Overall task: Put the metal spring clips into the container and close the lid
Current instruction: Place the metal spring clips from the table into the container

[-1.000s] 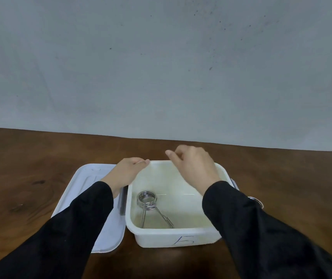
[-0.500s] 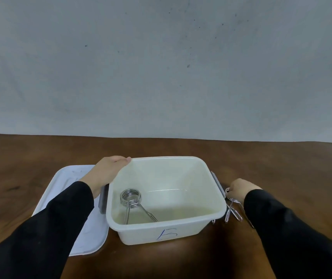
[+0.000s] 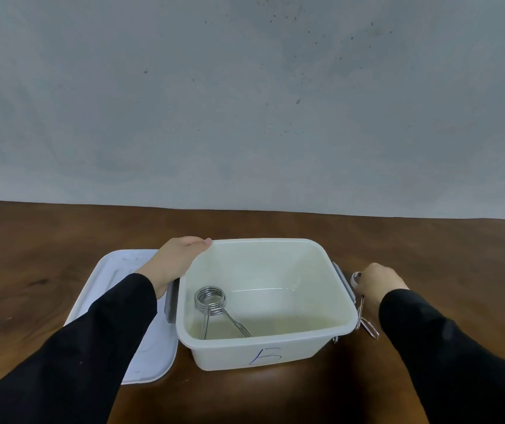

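Observation:
A white plastic container [image 3: 263, 350] stands open on the wooden table, with a blue mark on its front wall. One metal spring clip [image 3: 211, 301] lies inside it at the left. My left hand [image 3: 177, 261] grips the container's far left rim. Just right of the container, my right hand [image 3: 375, 281] is closed on a second metal spring clip [image 3: 364, 316], whose legs hang down beside the container's grey latch. The white lid [image 3: 113, 280] lies flat on the table left of the container, partly under my left sleeve.
The brown wooden table [image 3: 428, 246] runs back to a plain grey wall [image 3: 245, 102]. Grey latches sit on both sides of the container.
My right hand left the space above the container, went down to the table on its right and closed on the second clip, which now looks slightly raised. My left hand stayed on the rim.

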{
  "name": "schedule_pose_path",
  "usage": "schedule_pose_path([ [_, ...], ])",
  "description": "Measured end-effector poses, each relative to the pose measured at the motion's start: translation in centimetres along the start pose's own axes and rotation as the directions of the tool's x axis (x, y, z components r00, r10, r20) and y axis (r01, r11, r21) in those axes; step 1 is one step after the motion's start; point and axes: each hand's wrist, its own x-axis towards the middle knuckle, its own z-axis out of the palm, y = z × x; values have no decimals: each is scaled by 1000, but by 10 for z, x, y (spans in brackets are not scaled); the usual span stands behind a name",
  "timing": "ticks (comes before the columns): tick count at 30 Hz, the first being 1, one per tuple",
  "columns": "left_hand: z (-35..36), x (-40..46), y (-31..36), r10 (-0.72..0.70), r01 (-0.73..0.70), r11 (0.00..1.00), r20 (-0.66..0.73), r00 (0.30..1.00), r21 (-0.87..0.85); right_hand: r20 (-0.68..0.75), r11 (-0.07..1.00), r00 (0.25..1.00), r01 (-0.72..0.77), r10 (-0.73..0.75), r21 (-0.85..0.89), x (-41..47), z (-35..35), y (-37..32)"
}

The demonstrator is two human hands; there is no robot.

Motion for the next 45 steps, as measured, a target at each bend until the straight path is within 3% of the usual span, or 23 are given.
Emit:
schedule_pose_path([
  [4, -1, 1, -1, -4, 4, 1000, 10, 1000, -5, -168, 989, 975, 142, -147, -39, -7, -68, -8],
  [7, -2, 3, -3, 0, 0, 1000, 26, 1000, -8, -347, 933, 875, 360, -338, -1, -39, -130, -40],
  [9, -2, 3, -2, 1, 0, 1000, 23, 1000, -7, -369, 864, 816, 500, -446, 61, -72, -159, -72],
  [14, -3, 5, -2, -5, 5, 1000, 25, 1000, 10, -52, 779, 784, 621, -619, 88, -114, -135, -136],
  [18, -3, 5, -2, 6, -6, 1000, 49, 999, 15, 190, 791, 781, 610, -594, -34, -105, -69, -153],
  [24, -4, 8, -6, 25, -25, 1000, 49, 998, 3, 302, 831, 835, 525, -461, -184, -76, 5, -155],
  [32, -3, 8, -5, 20, -21, 1000, 30, 999, 21, 363, 808, 827, 532, -430, -255, -66, 28, -158],
  [36, -3, 9, -5, 13, -14, 999, 23, 1000, 35, 231, 802, 830, 553, -507, -224, -65, 13, -151],
  [39, -3, 10, -7, 12, -13, 999, 23, 1000, 34, -82, 837, 835, 548, -545, 15, -57, -25, -137],
  [42, -3, 10, -7, 14, -14, 999, 14, 1000, 30, -406, 841, 811, 516, -421, 160, -38, -63, -110],
  [45, -1, 8, -6, 10, -10, 1000, 0, 1000, 20, -363, 878, 870, 427, -333, 218, -18, -75, -72],
])
